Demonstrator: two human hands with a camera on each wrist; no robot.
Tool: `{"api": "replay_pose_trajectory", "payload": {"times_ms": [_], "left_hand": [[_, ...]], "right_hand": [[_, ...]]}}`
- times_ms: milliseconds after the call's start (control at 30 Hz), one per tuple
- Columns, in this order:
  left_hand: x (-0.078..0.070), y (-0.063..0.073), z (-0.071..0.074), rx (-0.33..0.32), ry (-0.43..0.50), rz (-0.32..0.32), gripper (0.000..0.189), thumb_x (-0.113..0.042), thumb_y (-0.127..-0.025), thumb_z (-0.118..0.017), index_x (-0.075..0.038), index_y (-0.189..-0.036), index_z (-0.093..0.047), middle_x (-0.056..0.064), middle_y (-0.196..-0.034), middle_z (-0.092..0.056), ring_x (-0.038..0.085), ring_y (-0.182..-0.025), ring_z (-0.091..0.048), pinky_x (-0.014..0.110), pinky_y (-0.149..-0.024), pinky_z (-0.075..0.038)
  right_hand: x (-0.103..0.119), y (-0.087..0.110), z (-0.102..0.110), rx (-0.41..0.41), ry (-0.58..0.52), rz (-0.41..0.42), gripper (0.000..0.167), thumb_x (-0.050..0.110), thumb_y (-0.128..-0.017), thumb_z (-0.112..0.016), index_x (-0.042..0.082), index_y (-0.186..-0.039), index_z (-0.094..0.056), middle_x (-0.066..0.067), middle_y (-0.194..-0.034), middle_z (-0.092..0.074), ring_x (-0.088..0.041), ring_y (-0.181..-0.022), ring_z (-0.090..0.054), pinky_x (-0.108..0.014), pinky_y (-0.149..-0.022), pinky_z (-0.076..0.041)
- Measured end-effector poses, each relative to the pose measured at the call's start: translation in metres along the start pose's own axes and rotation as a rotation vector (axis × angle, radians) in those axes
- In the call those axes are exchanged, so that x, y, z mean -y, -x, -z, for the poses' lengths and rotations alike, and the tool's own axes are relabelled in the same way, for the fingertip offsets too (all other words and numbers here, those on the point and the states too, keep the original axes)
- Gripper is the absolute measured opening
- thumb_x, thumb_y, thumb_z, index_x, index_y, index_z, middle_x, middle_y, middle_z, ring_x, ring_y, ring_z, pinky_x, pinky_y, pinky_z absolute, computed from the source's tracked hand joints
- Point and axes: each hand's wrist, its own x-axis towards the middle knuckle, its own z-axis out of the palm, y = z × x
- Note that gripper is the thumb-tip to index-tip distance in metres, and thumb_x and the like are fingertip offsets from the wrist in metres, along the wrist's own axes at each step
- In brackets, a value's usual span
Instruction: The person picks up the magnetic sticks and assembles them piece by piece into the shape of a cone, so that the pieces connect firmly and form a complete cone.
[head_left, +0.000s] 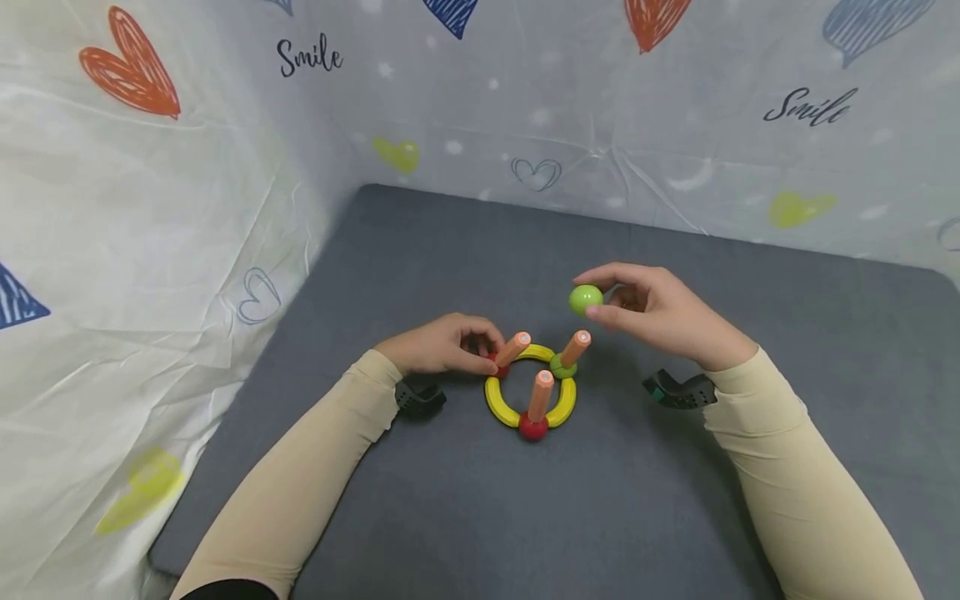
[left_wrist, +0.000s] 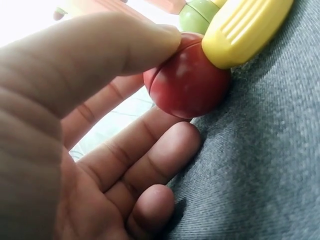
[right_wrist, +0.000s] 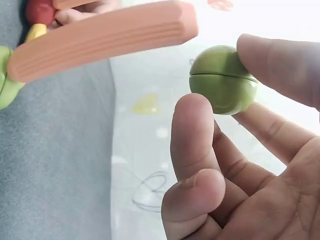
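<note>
A toy ring of yellow curved pieces (head_left: 501, 402) joined by balls lies on the grey table. Orange rods stand up from its two red balls and its green ball (head_left: 563, 367). My left hand (head_left: 438, 344) pinches the left red ball (left_wrist: 190, 82) between thumb and fingers, the thumb on its upper side. Above the ring's far right side, my right hand (head_left: 656, 310) holds a loose green ball (right_wrist: 223, 80) by thumb and fingertips. That ball has a groove round its middle. It is apart from the nearest orange rod (right_wrist: 105, 40). The front red ball (head_left: 533, 427) is untouched.
The grey table (head_left: 450, 517) spreads around the ring on all sides. A white sheet (head_left: 480, 108) with printed hearts and words hangs behind and to the left. Each wrist wears a black strap, the right strap (head_left: 682, 390) and the left strap (head_left: 420, 398).
</note>
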Motion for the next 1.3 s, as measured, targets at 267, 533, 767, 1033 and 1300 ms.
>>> {"api": "replay_pose_trajectory", "payload": {"times_ms": [267, 533, 767, 1033, 1300], "left_hand": [[-0.001, 0.0, 0.001, 0.013, -0.017, -0.007, 0.019, -0.02, -0.095, -0.078, -0.02, -0.114, -0.075, 0.002, -0.104, -0.069, 0.023, -0.092, -0.062, 0.034, -0.078, -0.052], [-0.001, -0.001, 0.0, 0.005, -0.016, 0.004, 0.02, -0.02, -0.095, -0.078, -0.015, -0.114, -0.073, 0.002, -0.104, -0.068, 0.023, -0.094, -0.062, 0.034, -0.079, -0.052], [-0.003, 0.0, 0.001, 0.0, 0.003, -0.001, 0.026, -0.022, -0.094, -0.079, -0.017, -0.119, -0.073, 0.003, -0.106, -0.068, 0.024, -0.093, -0.063, 0.035, -0.079, -0.052], [-0.004, 0.002, 0.003, -0.012, 0.036, -0.016, 0.025, -0.028, -0.097, -0.077, -0.023, -0.121, -0.079, 0.001, -0.118, -0.066, 0.027, -0.097, -0.059, 0.038, -0.083, -0.05], [-0.003, 0.0, 0.001, -0.017, 0.054, -0.042, 0.023, -0.02, -0.097, -0.077, -0.017, -0.12, -0.079, 0.003, -0.116, -0.067, 0.027, -0.093, -0.059, 0.035, -0.081, -0.05]], "right_hand": [[0.004, 0.019, -0.001, -0.005, -0.006, 0.117, 0.037, 0.013, -0.098, -0.076, 0.018, -0.134, -0.069, -0.003, -0.107, -0.073, -0.024, -0.084, -0.068, -0.03, -0.068, -0.054], [0.004, 0.025, -0.004, 0.005, 0.035, 0.18, 0.04, 0.011, -0.095, -0.079, 0.018, -0.133, -0.07, 0.002, -0.108, -0.07, -0.019, -0.08, -0.068, -0.031, -0.064, -0.052], [0.005, 0.022, -0.009, 0.004, 0.04, 0.187, 0.039, 0.013, -0.095, -0.079, 0.021, -0.133, -0.07, 0.005, -0.11, -0.07, -0.017, -0.079, -0.066, -0.032, -0.063, -0.052], [0.009, 0.016, -0.015, 0.019, 0.05, 0.198, 0.039, 0.014, -0.096, -0.079, 0.019, -0.133, -0.07, 0.006, -0.112, -0.069, -0.015, -0.08, -0.065, -0.031, -0.064, -0.052], [0.015, 0.006, -0.025, 0.045, 0.077, 0.225, 0.04, 0.02, -0.094, -0.082, 0.02, -0.132, -0.071, 0.008, -0.111, -0.068, -0.012, -0.079, -0.064, -0.031, -0.066, -0.052]]}}
